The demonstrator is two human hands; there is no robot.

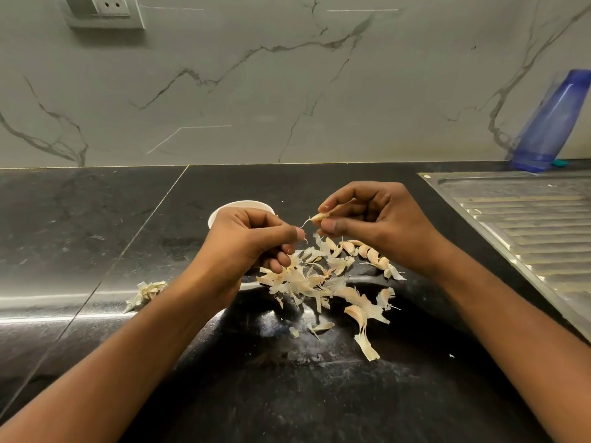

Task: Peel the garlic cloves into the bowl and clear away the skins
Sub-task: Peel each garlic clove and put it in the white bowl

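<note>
Bowl [240,208] behind skins [315,281] on counter [96,219]; sink drainboard [527,225] right.

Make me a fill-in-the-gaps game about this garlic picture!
The bowl behind the left hand is ___.
The bottle by the wall is ___.
The peeled skins lie on a ___ counter.
The garlic clove is pinched in the fingers of the person's ___ hand.
Missing words: white, blue, black, right.

Pale clove [320,216] w/ skin strand [306,222] trailing, above skins pile [307,282]; unpeeled cloves [364,251] just right; white bowl [243,205] behind
</note>
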